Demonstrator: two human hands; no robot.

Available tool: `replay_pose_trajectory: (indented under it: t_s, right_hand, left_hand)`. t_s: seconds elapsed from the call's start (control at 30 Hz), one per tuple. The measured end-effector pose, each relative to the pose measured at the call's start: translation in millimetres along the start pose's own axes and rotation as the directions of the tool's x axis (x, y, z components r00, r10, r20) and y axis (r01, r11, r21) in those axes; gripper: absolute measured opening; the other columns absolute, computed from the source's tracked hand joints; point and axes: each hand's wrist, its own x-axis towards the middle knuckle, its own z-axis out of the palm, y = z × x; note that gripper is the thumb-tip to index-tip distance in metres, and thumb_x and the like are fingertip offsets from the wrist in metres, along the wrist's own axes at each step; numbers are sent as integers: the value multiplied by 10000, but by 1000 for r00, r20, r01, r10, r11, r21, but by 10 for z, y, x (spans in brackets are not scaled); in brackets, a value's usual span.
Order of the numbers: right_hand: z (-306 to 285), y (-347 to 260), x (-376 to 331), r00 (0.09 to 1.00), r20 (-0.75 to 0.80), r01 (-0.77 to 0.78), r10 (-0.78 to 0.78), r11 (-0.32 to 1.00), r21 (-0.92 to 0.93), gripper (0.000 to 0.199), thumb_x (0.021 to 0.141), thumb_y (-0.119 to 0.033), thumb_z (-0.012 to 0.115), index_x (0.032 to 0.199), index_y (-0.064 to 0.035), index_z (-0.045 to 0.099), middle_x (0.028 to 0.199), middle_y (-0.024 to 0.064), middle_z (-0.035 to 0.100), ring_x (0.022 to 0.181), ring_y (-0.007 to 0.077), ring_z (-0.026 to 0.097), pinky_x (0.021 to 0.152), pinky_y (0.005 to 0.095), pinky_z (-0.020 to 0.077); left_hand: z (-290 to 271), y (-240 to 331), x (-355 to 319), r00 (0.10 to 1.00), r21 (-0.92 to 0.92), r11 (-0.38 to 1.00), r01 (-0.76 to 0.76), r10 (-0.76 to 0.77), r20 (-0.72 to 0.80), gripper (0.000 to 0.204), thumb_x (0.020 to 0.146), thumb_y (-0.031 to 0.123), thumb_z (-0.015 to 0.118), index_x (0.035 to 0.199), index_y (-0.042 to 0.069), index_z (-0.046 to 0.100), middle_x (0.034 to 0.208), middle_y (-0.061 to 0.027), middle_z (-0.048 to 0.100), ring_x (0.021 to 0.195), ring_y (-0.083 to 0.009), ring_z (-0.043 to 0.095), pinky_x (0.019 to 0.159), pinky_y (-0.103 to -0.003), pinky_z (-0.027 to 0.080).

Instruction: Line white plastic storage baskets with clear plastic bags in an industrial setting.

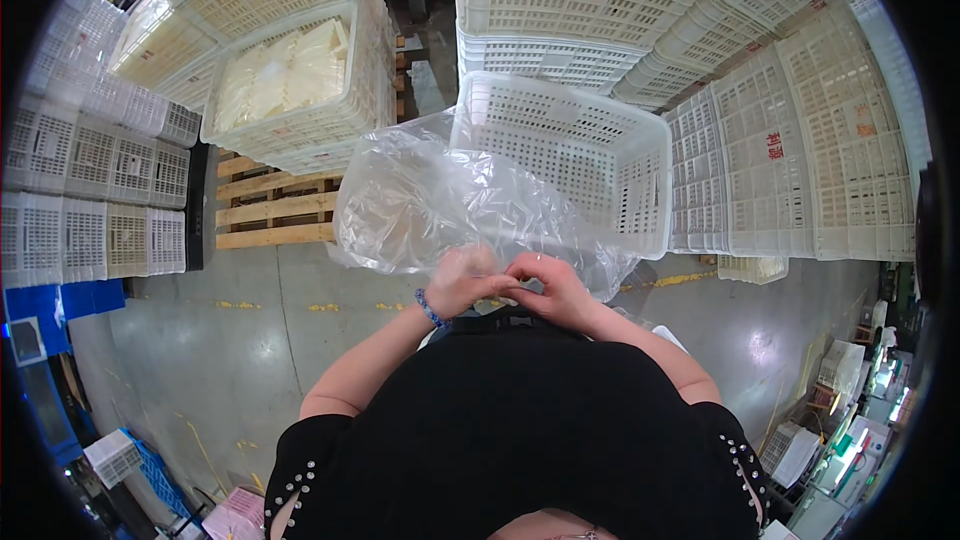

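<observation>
Both hands, left (462, 280) and right (548, 285), pinch shut on a crinkled, clear bag (440, 205) before an empty white crate (580, 155).

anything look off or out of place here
Nothing stands out. Both hands, left and right, grip the edge of a clear bag in front of an empty white crate. The crate stacks around look orderly.
</observation>
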Motion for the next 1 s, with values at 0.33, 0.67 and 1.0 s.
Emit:
replay_pose_trajectory:
  t_s: [0.33, 0.67, 1.0]
  right_hand:
    - [68, -60, 83, 980, -171, -61, 104, 968, 242, 121, 743, -115, 637, 804, -45, 559, 801, 41, 556, 692, 157, 526, 647, 267, 424]
    - [17, 85, 76, 949, -72, -205, 307, 773, 600, 70, 789, -57, 599, 821, -10, 559, 829, 21, 556, 762, 86, 516, 691, 221, 420]
    - [-204, 377, 93, 762, -199, -35, 616, 345, 938, 75, 849, -115, 513, 899, -65, 487, 819, 28, 563, 731, 120, 549, 679, 265, 460]
  left_hand:
    - [-4, -18, 6, 999, -36, 999, -28, 30, 36, 302, 695, 225, 676, 540, 28, 506, 535, -61, 514, 503, -163, 500, 474, -289, 373]
    - [-52, -51, -8, 981, -293, 939, 178, -147, 126, 354, 703, 331, 680, 574, 35, 535, 527, -45, 512, 510, -101, 489, 463, -262, 373]
    - [-48, -394, -37, 969, -909, 397, 128, -244, 29, 261, 825, 93, 529, 1036, -61, 531, 998, -125, 584, 892, -207, 581, 779, -329, 481]
